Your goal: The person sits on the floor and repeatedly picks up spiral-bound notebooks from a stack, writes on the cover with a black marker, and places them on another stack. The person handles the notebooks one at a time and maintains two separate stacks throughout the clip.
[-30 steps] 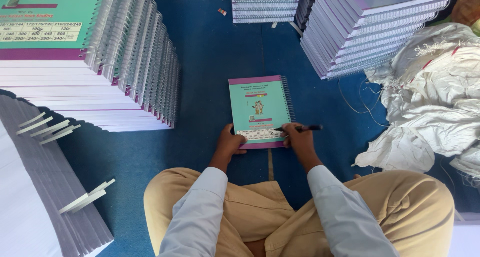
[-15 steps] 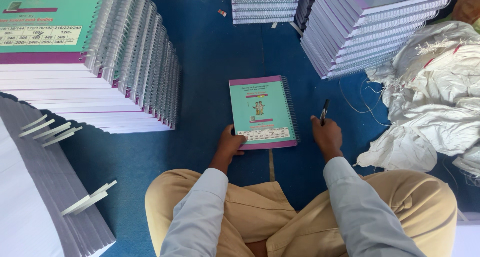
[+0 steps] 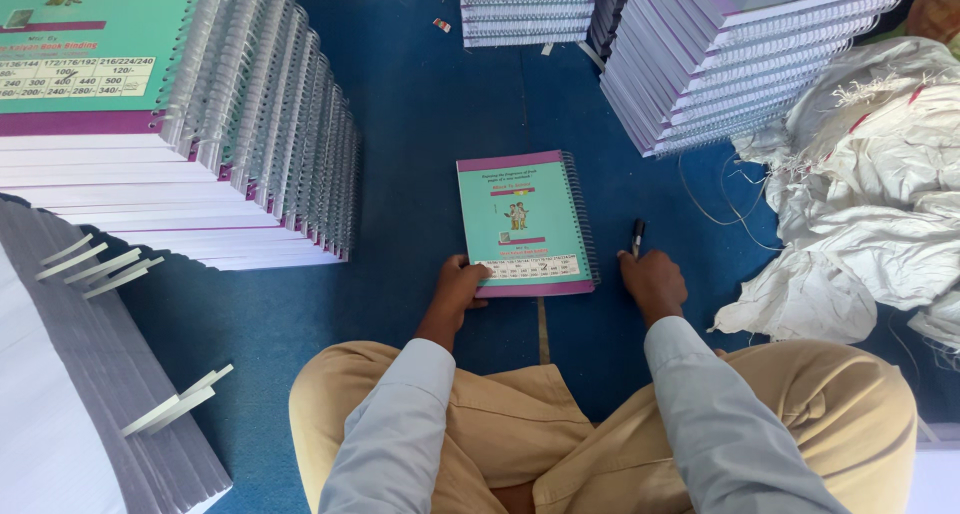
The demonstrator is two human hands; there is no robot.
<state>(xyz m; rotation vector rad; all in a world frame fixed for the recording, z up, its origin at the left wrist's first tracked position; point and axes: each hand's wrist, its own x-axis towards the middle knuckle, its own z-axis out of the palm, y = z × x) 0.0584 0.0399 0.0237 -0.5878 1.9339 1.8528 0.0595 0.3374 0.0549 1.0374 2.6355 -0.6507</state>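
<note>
The left hand (image 3: 458, 286) pinned the notebook (image 3: 524, 224) flat on the floor (image 3: 420, 124); right-hand fingers (image 3: 640, 266) clamped a pen (image 3: 637, 236), best kept off the cover.

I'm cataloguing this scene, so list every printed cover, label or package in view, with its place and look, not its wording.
Teal spiral-bound notebook cover with purple bands: flat on the blue floor mat, left hand on its lower corner.
Large teal printed cover with a purple stripe: top left, topping a notebook stack.
White woven sacks: crumpled at right.
Black pen: at the right hand.
</note>
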